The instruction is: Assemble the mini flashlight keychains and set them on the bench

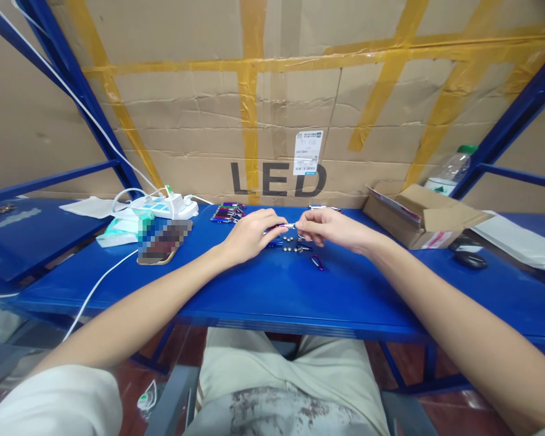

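taking the hands' meeting point as the middle of the dial, a green-and-white packet (122, 230) lies on the blue table (236, 297) out at nine o'clock. nearer in, also about nine, is a phone (168, 245), and just behind it, between nine and ten, a white power strip (186, 207) with cables. closer again, between nine and ten, slim metallic tubes (226, 212) in several colours lie side by side.

the left hand (254, 233) has its thumb and forefinger pinched on the dark end of a slim piece (290, 226), which sits at the dial's middle, above the table. a blue tube (275, 243) lies at half past seven, partly under the left hand. small round silvery pieces (288, 244) are grouped at six. a purplish carabiner (317, 262) lies at five, apart from them.

the right hand (324, 227) pinches the slim piece's pale end, fingertips drawn narrow. more tubes (320, 208) lie behind that hand, at two. a flapped cardboard box (402, 233) stands at three, a green-capped bottle (449, 166) behind it towards two, a black mouse (470, 260) just past three.
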Available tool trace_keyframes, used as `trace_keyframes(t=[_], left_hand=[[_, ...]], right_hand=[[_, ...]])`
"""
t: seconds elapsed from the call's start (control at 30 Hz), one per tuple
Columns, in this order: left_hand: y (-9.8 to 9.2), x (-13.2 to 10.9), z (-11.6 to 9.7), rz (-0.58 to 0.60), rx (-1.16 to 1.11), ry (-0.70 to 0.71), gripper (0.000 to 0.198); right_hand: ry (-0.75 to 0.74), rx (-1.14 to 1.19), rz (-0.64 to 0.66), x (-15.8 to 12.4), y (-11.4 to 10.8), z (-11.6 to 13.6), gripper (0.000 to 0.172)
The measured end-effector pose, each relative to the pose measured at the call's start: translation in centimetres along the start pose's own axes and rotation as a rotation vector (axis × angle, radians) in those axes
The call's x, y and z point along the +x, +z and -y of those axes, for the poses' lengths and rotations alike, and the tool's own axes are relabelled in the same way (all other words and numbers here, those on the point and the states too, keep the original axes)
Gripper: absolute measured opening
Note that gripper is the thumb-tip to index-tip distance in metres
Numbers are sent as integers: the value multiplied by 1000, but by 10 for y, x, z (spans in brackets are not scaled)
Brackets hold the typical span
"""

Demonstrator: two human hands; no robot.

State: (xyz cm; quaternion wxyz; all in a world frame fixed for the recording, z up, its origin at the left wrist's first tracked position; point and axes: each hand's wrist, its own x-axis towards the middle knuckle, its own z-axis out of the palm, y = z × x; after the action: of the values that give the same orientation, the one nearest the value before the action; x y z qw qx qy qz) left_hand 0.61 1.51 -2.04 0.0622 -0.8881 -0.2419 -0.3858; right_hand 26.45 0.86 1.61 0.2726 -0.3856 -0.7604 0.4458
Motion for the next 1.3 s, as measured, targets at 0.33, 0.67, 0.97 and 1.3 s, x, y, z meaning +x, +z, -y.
trace_keyframes(t=[0.33, 0.67, 0.97, 1.3], left_hand=[[-1, 0, 1, 7, 12, -75, 26], [-1, -1, 1, 12, 8, -71, 28], [-1, 0, 2, -3, -24, -103, 29], [-5, 6, -7, -16, -268, -276, 29]], right_hand=[[139, -541, 419, -6, -21, -8, 25], [60, -586, 332, -9, -10, -2, 11], [-12, -271, 104, -8, -13, 0, 17], [-259, -249, -62, -4, -5, -5, 13]])
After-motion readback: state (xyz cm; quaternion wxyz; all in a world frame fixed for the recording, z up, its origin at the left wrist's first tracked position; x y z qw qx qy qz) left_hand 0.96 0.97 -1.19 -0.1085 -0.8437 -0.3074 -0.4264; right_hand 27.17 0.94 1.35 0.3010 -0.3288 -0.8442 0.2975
